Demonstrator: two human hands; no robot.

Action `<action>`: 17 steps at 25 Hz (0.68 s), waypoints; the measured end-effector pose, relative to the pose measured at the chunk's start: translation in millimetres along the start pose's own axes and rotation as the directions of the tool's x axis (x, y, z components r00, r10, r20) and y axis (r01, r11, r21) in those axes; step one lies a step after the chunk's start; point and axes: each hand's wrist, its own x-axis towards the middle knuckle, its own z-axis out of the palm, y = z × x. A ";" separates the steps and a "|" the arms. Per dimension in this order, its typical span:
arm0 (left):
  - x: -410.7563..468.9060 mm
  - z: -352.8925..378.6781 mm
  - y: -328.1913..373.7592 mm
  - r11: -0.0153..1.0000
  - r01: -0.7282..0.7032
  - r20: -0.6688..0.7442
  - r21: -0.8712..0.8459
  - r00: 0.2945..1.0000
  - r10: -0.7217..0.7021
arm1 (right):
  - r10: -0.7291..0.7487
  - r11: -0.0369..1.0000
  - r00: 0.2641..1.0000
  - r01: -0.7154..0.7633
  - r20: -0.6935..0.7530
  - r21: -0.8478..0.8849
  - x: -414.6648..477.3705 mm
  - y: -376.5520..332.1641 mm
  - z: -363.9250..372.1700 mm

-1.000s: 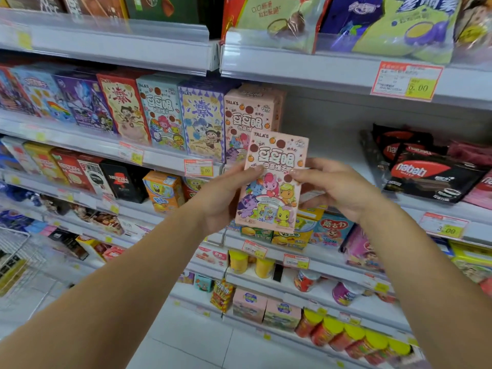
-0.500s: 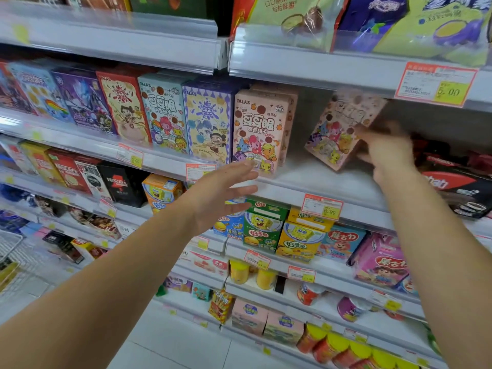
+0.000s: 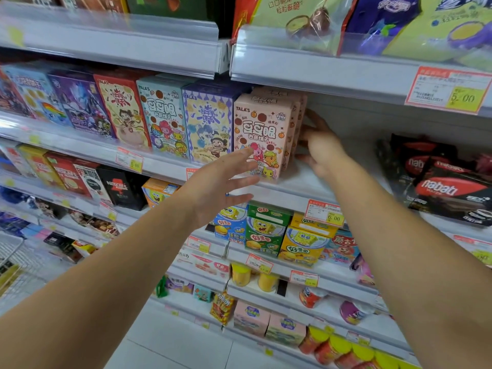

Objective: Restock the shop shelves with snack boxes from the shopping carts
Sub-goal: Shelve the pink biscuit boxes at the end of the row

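A row of pink pony snack boxes [image 3: 262, 129] stands upright on the second shelf [image 3: 314, 179], with more of the same boxes lined up behind the front one. My right hand [image 3: 323, 147] is on the shelf at the right side of that row. Its fingers are spread and rest against the side of the rear pink boxes [image 3: 296, 113]. My left hand [image 3: 221, 182] hovers open in front of the lower part of the front pink box, its fingertips close to the box face, and it holds nothing.
Purple, blue and red snack boxes [image 3: 207, 123] fill the shelf to the left. Black Nabati packs [image 3: 447, 187] lie to the right past a bare stretch of shelf. SpongeBob boxes [image 3: 263, 233] sit below. A wire shopping cart [image 3: 13, 265] shows at the far left.
Both hands held one pink box in front of the shelf. The right hand then carried it up to the shelf and set it into the pink row, while the left hand let go and stayed open.
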 end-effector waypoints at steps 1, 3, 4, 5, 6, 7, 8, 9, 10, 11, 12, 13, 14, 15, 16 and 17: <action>-0.2 0.2 0.4 1.000 0.004 0.001 -0.006 1.000 -0.004 | 0.006 1.000 1.000 -0.006 -0.004 -0.006 0.9 2.8 4.6; -1.0 0.9 1.2 1.000 0.015 0.001 -0.026 1.000 -0.015 | 0.006 0.998 1.000 -0.006 -0.001 -0.056 2.1 8.5 11.4; -1.5 1.6 1.7 0.999 0.021 0.002 -0.034 1.000 -0.021 | 0.002 0.996 1.000 -0.003 -0.010 -0.084 2.3 10.0 14.0; -2.2 1.7 1.8 0.999 0.026 0.002 -0.040 1.000 -0.026 | -0.003 0.994 1.000 0.001 -0.022 -0.111 2.3 10.8 16.3; -3.4 1.8 2.4 0.998 0.034 0.002 -0.045 0.999 -0.034 | -0.002 0.991 0.999 -0.003 -0.033 -0.136 1.4 10.9 17.8; -4.6 1.4 3.0 0.998 0.042 0.000 -0.046 0.999 -0.042 | 0.009 0.988 0.999 -0.016 -0.045 -0.151 0.1 10.3 18.7; -5.9 1.1 4.3 0.998 0.051 -0.003 -0.048 0.999 -0.051 | 0.031 0.987 0.997 -0.043 -0.075 -0.157 -0.3 10.2 17.7; -6.7 -0.2 5.8 0.997 0.060 -0.006 -0.049 0.998 -0.060 | 0.057 0.985 0.990 -0.077 -0.127 -0.154 -2.3 9.1 15.8; -8.0 -2.1 7.9 0.996 0.070 -0.013 -0.055 0.997 -0.070 | 0.073 0.985 0.979 -0.101 -0.193 -0.139 -7.2 7.2 13.1; -9.6 -4.6 11.1 0.994 0.083 -0.025 -0.067 0.996 -0.085 | 0.064 0.991 0.960 -0.093 -0.272 -0.098 -15.1 3.3 10.6; -11.7 -7.1 14.6 0.992 0.097 -0.036 -0.081 0.994 -0.100 | 0.031 0.999 0.933 -0.044 -0.358 -0.027 -28.6 -1.7 8.4; -13.8 -9.8 18.6 0.990 0.109 -0.045 -0.091 0.993 -0.114 | -0.004 0.999 0.899 0.026 -0.437 0.046 -46.8 -7.2 7.2; -16.3 -12.9 23.3 0.988 0.122 -0.053 -0.099 0.990 -0.128 | -0.034 0.991 0.875 0.093 -0.483 0.098 -67.8 -12.9 8.6; -19.2 -16.9 27.7 0.985 0.133 -0.065 -0.106 0.988 -0.141 | -0.055 0.981 0.873 0.137 -0.484 0.135 -90.3 -18.9 14.0; -23.4 -22.4 33.3 0.983 0.144 -0.082 -0.118 0.985 -0.154 | -0.057 0.973 0.897 0.149 -0.438 0.177 -109.5 -26.0 23.9; -28.1 -29.0 37.1 0.979 0.153 -0.099 -0.132 0.981 -0.166 | -0.040 0.966 0.929 0.130 -0.368 0.224 -125.0 -31.3 36.3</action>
